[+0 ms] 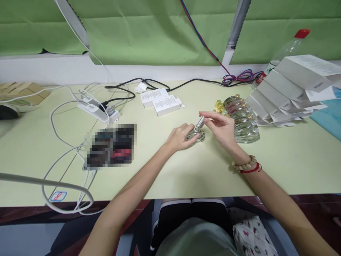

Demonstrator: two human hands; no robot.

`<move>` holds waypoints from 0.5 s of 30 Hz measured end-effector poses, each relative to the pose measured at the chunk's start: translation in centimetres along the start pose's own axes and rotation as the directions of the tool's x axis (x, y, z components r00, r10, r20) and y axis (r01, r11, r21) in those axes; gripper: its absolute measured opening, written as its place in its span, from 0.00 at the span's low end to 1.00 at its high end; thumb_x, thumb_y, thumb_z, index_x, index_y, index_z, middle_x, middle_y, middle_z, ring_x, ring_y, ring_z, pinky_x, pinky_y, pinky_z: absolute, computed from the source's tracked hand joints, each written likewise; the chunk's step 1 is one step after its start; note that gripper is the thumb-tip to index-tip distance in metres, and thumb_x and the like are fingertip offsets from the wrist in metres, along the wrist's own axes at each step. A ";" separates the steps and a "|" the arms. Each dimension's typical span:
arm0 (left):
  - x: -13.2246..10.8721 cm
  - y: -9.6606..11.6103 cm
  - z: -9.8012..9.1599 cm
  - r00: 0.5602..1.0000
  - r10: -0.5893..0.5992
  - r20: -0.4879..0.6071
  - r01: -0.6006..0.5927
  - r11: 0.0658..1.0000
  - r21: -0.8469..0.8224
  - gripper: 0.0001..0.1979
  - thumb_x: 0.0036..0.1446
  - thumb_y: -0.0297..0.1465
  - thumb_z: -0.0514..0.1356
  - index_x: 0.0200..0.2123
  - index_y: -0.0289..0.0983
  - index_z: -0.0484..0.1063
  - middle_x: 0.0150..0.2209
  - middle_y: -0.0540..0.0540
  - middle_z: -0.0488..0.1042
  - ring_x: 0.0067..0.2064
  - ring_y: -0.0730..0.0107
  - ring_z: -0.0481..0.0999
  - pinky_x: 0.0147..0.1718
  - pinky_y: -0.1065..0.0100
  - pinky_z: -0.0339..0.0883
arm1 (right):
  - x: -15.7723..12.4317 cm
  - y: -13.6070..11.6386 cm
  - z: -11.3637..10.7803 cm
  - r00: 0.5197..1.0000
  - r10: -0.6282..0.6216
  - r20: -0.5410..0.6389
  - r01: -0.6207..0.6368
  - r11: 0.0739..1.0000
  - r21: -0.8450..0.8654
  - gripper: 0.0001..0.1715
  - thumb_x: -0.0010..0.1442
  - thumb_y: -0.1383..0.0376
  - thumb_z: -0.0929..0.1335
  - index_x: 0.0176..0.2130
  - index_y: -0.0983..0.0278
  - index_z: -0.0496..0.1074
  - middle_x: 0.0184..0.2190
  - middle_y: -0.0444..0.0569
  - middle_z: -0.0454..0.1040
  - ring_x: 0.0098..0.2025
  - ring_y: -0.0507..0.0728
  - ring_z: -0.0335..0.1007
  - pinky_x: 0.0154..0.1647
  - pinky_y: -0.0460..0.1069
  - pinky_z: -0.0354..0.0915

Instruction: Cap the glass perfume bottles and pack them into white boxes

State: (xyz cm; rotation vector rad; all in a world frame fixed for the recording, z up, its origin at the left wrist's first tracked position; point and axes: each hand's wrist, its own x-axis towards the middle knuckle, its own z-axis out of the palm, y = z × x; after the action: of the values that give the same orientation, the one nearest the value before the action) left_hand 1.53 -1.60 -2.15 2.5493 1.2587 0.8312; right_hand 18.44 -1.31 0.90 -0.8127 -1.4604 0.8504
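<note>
Near the middle of the table, my left hand point(179, 138) is closed around a clear, rounded glass bottle point(199, 137) that rests on the tabletop. Thumb and fingers of my right hand point(220, 128) pinch the top of a shiny silver tube point(200, 122), which leans to the right over the bottle's neck. Whether the tube is seated on the neck I cannot tell. Just right of my right hand stands a row of similar glass bottles point(246, 128). Small yellow-green pieces point(220, 106) lie behind that hand, partly hidden by it.
Two small white printed boxes point(167, 105) lie behind my hands. Several larger white cartons point(287, 90) and a red-capped plastic bottle point(277, 58) stand at the right. On the left are a power strip point(97, 111), looping white cables point(54, 121) and a pixelated, blurred-out item point(110, 145).
</note>
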 end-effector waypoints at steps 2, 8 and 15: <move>0.0 0.0 0.1 1.000 -0.005 -0.003 0.005 1.000 -0.005 0.16 0.58 0.44 0.48 0.34 0.37 0.65 0.27 0.49 0.67 0.29 0.70 0.68 0.26 0.71 0.57 | -0.2 -0.2 0.1 0.997 -0.015 0.074 0.017 1.000 -0.018 0.09 0.52 0.59 0.71 0.35 0.58 0.77 0.39 0.48 0.77 0.45 0.57 0.72 0.46 0.55 0.70; -0.1 0.0 0.2 1.000 -0.017 -0.002 0.017 0.996 -0.086 0.15 0.58 0.42 0.49 0.38 0.37 0.66 0.33 0.47 0.71 0.34 0.71 0.71 0.30 0.71 0.61 | -0.6 -0.8 0.3 0.973 -0.074 0.220 0.092 0.993 -0.075 0.07 0.55 0.62 0.69 0.34 0.56 0.78 0.41 0.46 0.77 0.44 0.56 0.73 0.50 0.56 0.68; -0.1 0.1 0.1 1.000 -0.027 -0.002 0.027 0.995 -0.098 0.15 0.58 0.42 0.50 0.37 0.37 0.67 0.34 0.48 0.72 0.30 0.74 0.70 0.27 0.72 0.61 | -1.0 -0.5 0.4 0.985 -0.036 0.168 0.050 0.996 -0.076 0.14 0.60 0.57 0.64 0.34 0.56 0.78 0.40 0.46 0.77 0.45 0.57 0.72 0.49 0.57 0.68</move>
State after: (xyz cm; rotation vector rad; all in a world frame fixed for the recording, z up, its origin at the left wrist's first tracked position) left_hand 1.56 -1.75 -2.26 2.4500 1.2185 0.8697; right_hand 18.10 -2.39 0.83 -0.7819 -1.6627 0.8476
